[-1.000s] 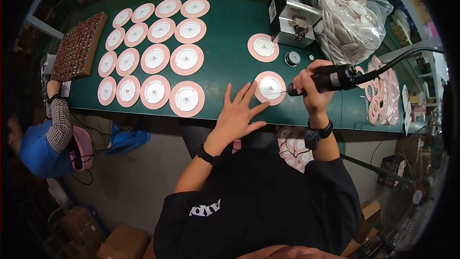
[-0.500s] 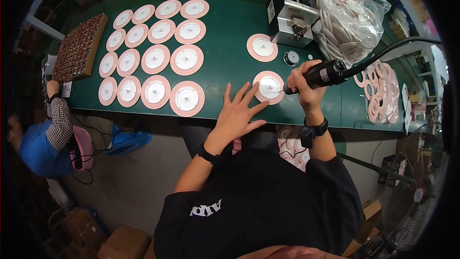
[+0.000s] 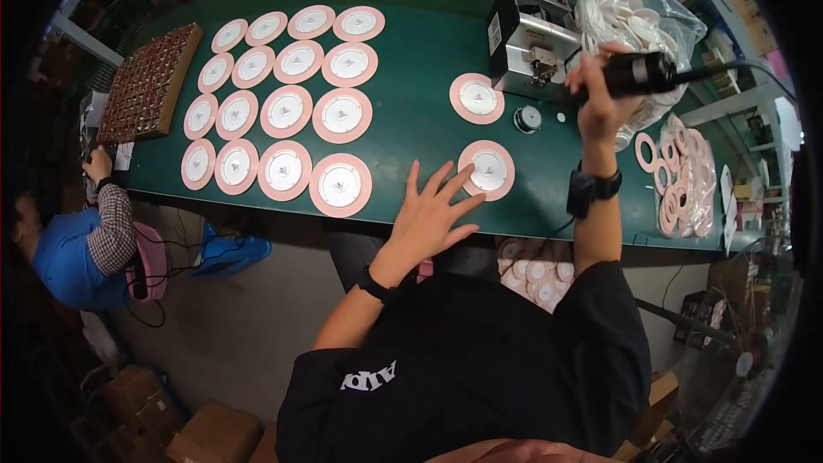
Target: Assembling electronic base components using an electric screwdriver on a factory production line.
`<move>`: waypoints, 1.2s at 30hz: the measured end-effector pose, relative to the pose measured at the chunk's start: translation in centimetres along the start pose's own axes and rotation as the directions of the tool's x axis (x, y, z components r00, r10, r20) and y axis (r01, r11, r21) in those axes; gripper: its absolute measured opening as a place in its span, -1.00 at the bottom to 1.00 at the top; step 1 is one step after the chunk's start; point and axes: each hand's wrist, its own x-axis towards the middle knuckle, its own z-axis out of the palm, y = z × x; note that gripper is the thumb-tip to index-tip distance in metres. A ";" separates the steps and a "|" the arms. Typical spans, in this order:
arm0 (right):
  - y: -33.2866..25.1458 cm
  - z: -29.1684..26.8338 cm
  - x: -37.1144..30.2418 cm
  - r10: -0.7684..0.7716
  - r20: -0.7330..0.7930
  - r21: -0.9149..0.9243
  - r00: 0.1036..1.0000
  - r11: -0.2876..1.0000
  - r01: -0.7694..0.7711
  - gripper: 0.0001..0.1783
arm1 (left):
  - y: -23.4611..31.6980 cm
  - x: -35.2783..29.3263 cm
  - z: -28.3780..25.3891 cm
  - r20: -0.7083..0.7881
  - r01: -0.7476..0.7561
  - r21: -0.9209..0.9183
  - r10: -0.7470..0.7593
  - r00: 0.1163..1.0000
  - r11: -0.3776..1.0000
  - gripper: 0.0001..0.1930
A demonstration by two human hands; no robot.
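Observation:
My right hand is wrapped round a black corded electric screwdriver, raised just right of the front of a metal screw feeder. Its tip is dark and hard to make out. Flat with fingers spread, my left hand rests by the table edge, its fingertips on the rim of a pink-edged white disc. A second such disc lies just beyond it. Near the feeder sits a small round metal-rimmed part, with a tiny white disc beside it.
Rows of similar discs cover the table's left half. At the right are a plastic bag of white discs and bagged pink rings. A co-worker sits at far left beside a gridded tray.
My right hand has lifted the screwdriver off the near disc and carried it up and right toward the feeder. My left hand stays spread at the disc. The view has shifted slightly.

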 end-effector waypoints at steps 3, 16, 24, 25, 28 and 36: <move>1.4 0.0 3.3 -0.060 -0.058 0.009 0.997 0.998 0.060 -0.70 | 0.0 0.0 0.0 0.000 0.009 -0.007 -0.009 1.000 1.000 -0.49; 0.9 0.2 1.5 0.148 -0.031 0.146 0.988 0.979 -0.142 -0.83 | -0.2 -0.2 0.3 -0.011 0.006 -0.019 -0.007 1.000 1.000 -0.50; -0.6 4.8 -8.4 0.153 0.075 0.177 0.985 0.970 -0.164 -0.71 | -0.4 -0.2 0.3 -0.036 0.013 -0.019 -0.013 0.999 1.000 -0.51; -0.5 4.9 -8.9 0.159 0.083 0.168 0.984 0.971 -0.171 -0.71 | -0.4 -0.3 0.3 -0.036 0.013 -0.017 -0.013 0.999 1.000 -0.51; -0.4 5.2 -9.4 0.171 0.099 0.148 0.980 0.972 -0.184 -0.70 | -0.2 -0.3 0.6 -0.054 -0.003 -0.049 0.000 0.999 0.999 -0.50; 1.0 6.0 -10.0 0.243 0.125 0.183 0.962 0.947 -0.263 -0.71 | -0.3 -0.3 0.6 -0.051 0.007 -0.034 -0.008 0.999 0.999 -0.51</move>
